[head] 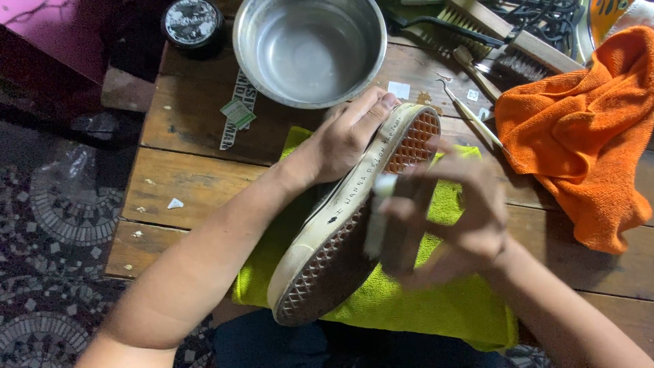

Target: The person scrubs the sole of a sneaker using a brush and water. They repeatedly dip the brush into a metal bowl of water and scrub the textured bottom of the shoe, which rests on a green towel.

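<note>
A sneaker [320,245] with an off-white rubber rim and a brown waffle sole lies sole-up over a lime-green cloth [449,307] on a wooden table. My left hand [347,136] grips the shoe's side near the far end of the sole. My right hand [456,218], blurred with motion, holds a small whitish block [376,218] against the middle of the sole's edge; I cannot tell what the block is.
A steel bowl [310,48] stands at the back of the wooden table [184,184]. A round dark tin [193,24] sits left of it. An orange cloth [586,129], brushes [504,41] and a thin metal pick [470,116] lie at the back right.
</note>
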